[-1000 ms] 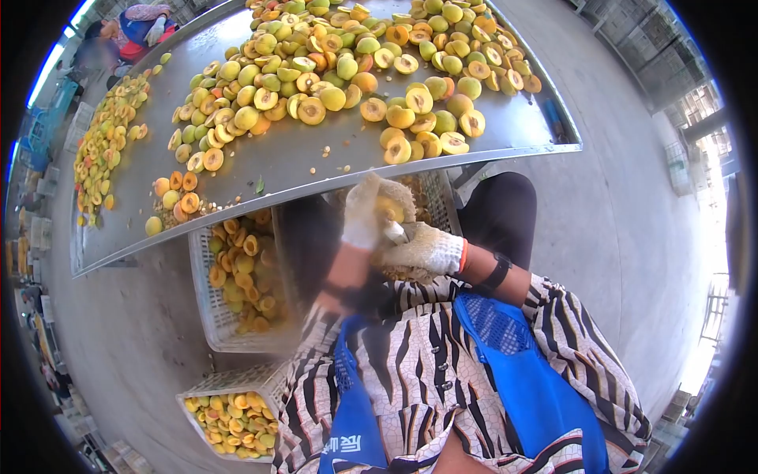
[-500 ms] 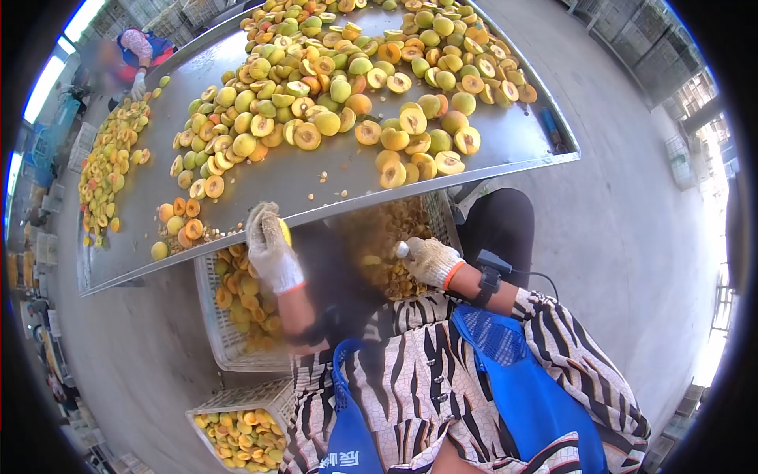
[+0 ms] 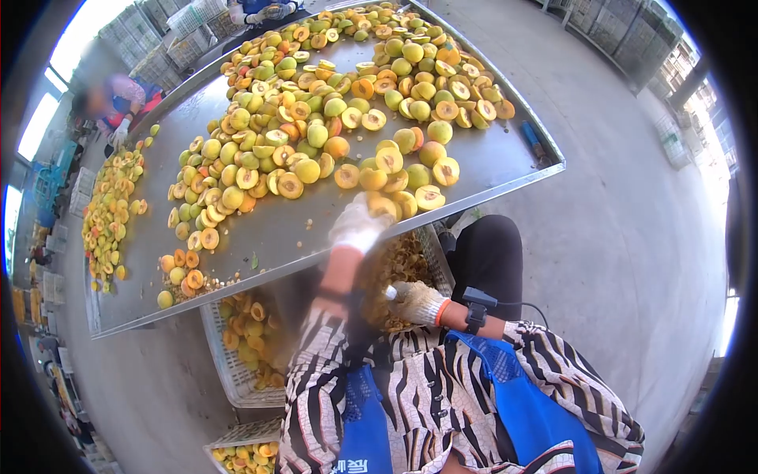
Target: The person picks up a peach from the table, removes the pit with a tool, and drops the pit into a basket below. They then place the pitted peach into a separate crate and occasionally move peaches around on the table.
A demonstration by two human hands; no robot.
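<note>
Moved up and across since half a second back: left hand (image 3: 359, 225), away from the white crate (image 3: 229, 359) of halves and onto the near edge of the table (image 3: 300, 229), gloved grip now closing over a peach (image 3: 382, 206) at the rim of the pile. Fingers curled about the fruit, though blurred, so firmness of hold impossible to judge. Right hand (image 3: 414, 302) low by the lap, closed round a small pitting tool (image 3: 390, 292), metal tip poking out toward the left hand, just above the crate of pits (image 3: 403, 261).

Peach close to round, so no clear long axis; which way stem end or seam faces not readable under the glove. Further halved fruit just beyond the grip, cut faces up, more of it well apart up the table.

Best done, by the look of it: take one fruit cleanly without nudging neighbours off the edge, turn the seam toward the tool, keep the tip clear of the glove.
</note>
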